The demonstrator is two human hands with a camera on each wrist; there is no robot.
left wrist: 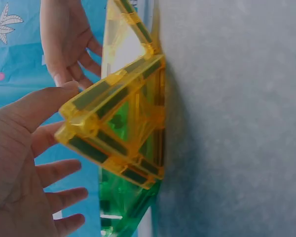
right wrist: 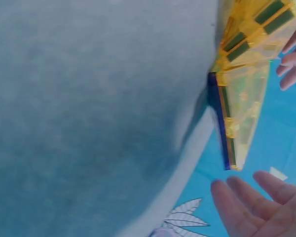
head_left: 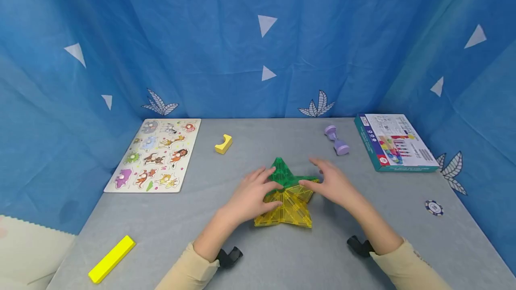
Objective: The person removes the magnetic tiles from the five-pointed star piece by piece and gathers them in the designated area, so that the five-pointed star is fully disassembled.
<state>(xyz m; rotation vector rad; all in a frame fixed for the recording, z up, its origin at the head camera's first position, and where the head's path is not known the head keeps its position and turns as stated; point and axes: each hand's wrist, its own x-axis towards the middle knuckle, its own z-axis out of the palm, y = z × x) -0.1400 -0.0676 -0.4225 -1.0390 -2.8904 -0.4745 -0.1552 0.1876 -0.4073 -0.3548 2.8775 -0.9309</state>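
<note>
A star-shaped build of translucent magnetic tiles lies on the grey table, with yellow tiles [head_left: 291, 209] on the near side and green tiles [head_left: 282, 174] on the far side. My left hand [head_left: 251, 196] is at its left side, fingers spread and fairly straight over the left point. In the left wrist view, the left thumb [left wrist: 49, 101] lies right at the tip of a yellow point [left wrist: 111, 116]. On the other side, my right hand [head_left: 332, 182] is held by the right point with fingers extended. The right wrist view shows a gap between those fingertips [right wrist: 222, 190] and the yellow tip [right wrist: 235, 158].
An animal peg puzzle board [head_left: 157, 158] lies back left, near a yellow arch block [head_left: 224, 144]. A purple sand timer [head_left: 337, 139] and a boxed toy set [head_left: 397, 142] are back right. Further out are a poker chip [head_left: 434, 208] and a yellow bar [head_left: 112, 259]. Blue curtains [head_left: 225, 48] surround the table.
</note>
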